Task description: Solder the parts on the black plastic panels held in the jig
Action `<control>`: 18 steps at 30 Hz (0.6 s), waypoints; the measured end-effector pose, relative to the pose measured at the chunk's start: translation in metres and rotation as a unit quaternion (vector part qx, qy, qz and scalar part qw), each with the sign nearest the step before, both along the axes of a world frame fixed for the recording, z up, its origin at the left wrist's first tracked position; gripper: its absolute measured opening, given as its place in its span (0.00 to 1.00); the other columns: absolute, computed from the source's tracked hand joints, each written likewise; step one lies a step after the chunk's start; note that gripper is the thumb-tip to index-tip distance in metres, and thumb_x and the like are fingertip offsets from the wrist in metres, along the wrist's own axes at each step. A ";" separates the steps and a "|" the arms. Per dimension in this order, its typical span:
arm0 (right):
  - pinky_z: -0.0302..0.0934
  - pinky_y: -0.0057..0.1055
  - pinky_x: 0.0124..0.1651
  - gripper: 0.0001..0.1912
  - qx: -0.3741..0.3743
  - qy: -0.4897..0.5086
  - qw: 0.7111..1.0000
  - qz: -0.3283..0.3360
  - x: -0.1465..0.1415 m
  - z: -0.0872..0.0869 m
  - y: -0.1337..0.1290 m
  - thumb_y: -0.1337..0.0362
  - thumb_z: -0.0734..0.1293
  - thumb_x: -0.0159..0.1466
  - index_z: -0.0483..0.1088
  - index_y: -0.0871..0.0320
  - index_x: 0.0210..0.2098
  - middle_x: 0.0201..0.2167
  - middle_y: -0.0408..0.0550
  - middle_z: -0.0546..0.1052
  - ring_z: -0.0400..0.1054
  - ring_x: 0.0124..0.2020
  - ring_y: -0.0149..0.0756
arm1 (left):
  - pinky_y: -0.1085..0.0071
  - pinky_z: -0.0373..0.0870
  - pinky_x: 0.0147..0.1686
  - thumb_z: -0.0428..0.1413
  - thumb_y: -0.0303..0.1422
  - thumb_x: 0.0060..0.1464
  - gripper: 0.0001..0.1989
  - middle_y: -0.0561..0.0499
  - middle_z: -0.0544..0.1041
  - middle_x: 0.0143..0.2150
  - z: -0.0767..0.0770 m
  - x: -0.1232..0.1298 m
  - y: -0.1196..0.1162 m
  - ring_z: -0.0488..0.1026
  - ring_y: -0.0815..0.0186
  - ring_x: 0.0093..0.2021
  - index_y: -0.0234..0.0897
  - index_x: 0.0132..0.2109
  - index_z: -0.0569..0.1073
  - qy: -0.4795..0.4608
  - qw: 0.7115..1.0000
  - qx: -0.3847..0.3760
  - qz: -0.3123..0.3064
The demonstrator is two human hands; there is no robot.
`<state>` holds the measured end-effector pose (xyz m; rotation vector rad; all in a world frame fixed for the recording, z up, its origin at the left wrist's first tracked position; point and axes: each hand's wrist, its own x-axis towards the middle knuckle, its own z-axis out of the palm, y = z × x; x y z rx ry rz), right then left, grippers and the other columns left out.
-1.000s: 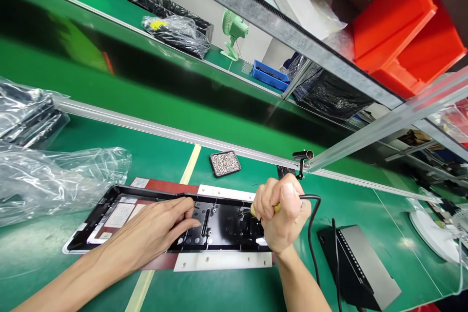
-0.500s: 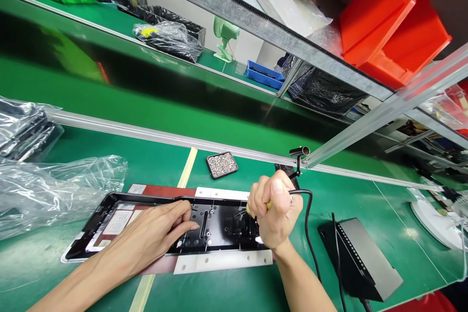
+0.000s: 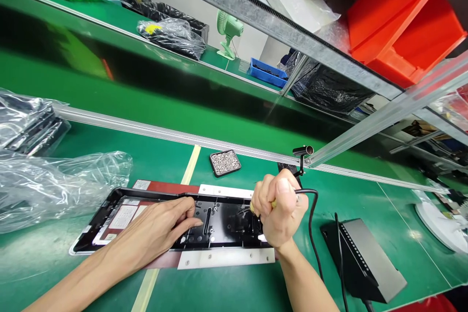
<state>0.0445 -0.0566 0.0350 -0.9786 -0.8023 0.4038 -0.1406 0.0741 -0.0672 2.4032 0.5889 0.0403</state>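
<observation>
A long black plastic housing (image 3: pixel 228 224) lies open side up on a fixture with a white lower strip (image 3: pixel 226 258) and reddish-brown board. My left hand (image 3: pixel 171 222) rests over the housing's middle, fingers curled and thumb pointing right; whatever they hold, if anything, is hidden. My right hand (image 3: pixel 281 207) is wrapped in a fist round a corded soldering iron (image 3: pixel 252 206) with a yellow grip. The iron's thin tip points left over the right half of the housing. Its black cable (image 3: pixel 312 224) runs from the fist down the right side.
A small black tray of tiny metal parts (image 3: pixel 225 163) sits behind the housing. At right are a black tool stand (image 3: pixel 302 152) and a black-and-grey control box (image 3: pixel 361 258). Clear plastic bags (image 3: pixel 66 185) lie at left. A metal shelf with a red bin (image 3: pixel 402 19) hangs above.
The view has shifted slightly, so everything sits a little further right and up. Both hands keep nearly the same place on the housing, the iron still in my right hand.
</observation>
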 end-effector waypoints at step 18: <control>0.46 0.21 0.16 0.22 -0.019 0.002 1.000 -0.010 -0.001 0.000 -0.002 0.59 0.63 0.71 0.54 0.56 0.23 0.14 0.35 0.54 0.46 0.14 0.23 | 0.70 0.54 0.29 0.46 0.49 0.69 0.18 0.57 0.71 0.28 -0.001 0.001 0.000 0.65 0.67 0.26 0.42 0.36 0.63 -0.036 0.999 0.010 -0.006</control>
